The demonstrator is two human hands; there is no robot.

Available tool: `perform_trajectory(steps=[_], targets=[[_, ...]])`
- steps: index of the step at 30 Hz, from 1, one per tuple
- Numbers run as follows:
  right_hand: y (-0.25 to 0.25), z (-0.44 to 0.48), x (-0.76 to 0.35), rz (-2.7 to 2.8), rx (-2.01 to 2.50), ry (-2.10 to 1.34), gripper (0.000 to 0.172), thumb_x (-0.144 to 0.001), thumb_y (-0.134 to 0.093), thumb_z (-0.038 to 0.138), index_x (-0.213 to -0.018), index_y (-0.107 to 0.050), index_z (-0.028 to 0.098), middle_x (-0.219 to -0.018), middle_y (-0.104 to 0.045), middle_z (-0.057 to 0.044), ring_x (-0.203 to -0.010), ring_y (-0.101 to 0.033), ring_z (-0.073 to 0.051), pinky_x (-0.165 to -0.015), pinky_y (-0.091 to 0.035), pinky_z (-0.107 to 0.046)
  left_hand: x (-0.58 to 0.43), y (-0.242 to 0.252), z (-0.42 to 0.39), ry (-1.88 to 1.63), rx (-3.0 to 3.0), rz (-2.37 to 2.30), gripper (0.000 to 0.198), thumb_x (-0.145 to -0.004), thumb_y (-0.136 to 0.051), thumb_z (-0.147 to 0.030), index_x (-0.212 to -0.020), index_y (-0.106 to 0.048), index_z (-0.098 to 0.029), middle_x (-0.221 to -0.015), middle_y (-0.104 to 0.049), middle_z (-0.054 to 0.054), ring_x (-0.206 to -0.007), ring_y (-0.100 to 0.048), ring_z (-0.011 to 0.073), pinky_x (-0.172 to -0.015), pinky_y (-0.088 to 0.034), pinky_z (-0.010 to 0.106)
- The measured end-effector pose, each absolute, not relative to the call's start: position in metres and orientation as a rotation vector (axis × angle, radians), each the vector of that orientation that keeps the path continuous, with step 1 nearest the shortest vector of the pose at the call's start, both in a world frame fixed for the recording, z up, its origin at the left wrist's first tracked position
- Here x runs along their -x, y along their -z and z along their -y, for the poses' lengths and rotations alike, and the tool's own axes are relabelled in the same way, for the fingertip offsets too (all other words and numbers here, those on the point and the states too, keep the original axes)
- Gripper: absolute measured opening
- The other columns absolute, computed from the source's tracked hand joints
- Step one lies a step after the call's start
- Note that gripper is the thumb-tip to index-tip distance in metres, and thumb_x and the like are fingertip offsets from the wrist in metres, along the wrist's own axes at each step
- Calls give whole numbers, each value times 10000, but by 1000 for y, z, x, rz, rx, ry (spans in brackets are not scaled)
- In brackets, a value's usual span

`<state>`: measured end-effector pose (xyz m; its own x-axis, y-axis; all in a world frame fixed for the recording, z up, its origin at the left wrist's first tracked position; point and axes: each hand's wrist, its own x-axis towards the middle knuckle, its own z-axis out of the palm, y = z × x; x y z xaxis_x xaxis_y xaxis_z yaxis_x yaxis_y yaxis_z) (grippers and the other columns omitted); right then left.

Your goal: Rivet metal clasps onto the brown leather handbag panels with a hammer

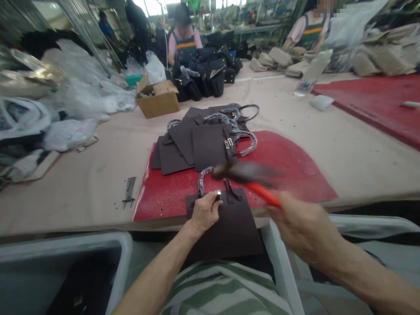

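My right hand (300, 223) is closed around the red handle of a hammer (244, 173), whose dark head is blurred by motion above the work. Pinched in my left hand (204, 213) is a short shiny metal piece (218, 193), its lower end hidden by my fingers. This hand rests at the top of a dark brown bag panel (234, 234), beside its plastic-wrapped handle (204, 177). The panel lies partly on a red mat (288, 170) and hangs over the table's front edge. Behind it are several similar brown panels (210, 146) with wrapped handles and metal clasps.
Left of the mat lies a small metal tool (129, 191). Farther back stand a cardboard box (159, 105), black bags (210, 74) and a clear bottle (313, 74). Grey bins (126, 249) sit below the table edge. Co-workers are across the table.
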<state>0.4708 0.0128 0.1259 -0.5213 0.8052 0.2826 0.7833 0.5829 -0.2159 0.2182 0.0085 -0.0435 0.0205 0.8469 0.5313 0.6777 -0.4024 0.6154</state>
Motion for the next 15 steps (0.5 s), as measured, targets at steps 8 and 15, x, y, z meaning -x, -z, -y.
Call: perform_trajectory(steps=[8, 15], targets=[[-83, -42, -449, 2497, 1749, -433, 297, -1031, -366, 389, -858, -536, 216, -681, -653, -54, -615, -603, -199, -567, -244, -311, -216, 41, -8, -1344, -2041, -1535, 106, -936, -534, -178, -998, -616, -207, -868, -712, 42, -785, -703, 171, -738, -565, 260], [-24, -61, -397, 2406, 1902, -644, 304, -885, -652, 464, -994, -636, 181, -936, -737, -123, -874, -691, -257, -663, -362, -309, -214, 38, -7, -1329, -1792, -1502, 95, -918, -561, -216, -978, -635, -214, -913, -738, 43, -845, -717, 172, -806, -581, 281]])
